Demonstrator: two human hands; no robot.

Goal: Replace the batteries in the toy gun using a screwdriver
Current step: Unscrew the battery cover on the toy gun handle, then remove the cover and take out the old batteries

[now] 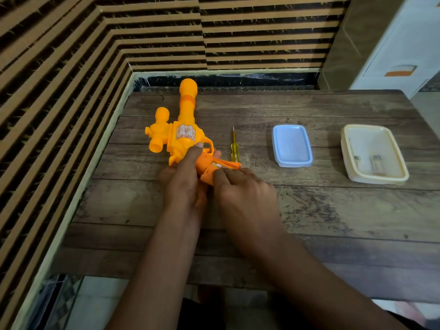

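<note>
Seen from the head camera, an orange toy gun (181,136) lies on a wooden table (333,210) near its left edge, barrel pointing away from the person. The left hand (183,179) wraps around the gun's handle. The right hand (242,186) has its fingertips at the handle's open battery compartment (217,166); whether they pinch anything cannot be told. A yellow screwdriver (234,148) lies just beside the gun, with a blue lid (292,146) and a cream container (402,172) holding two small cylinders (377,163) farther right.
</note>
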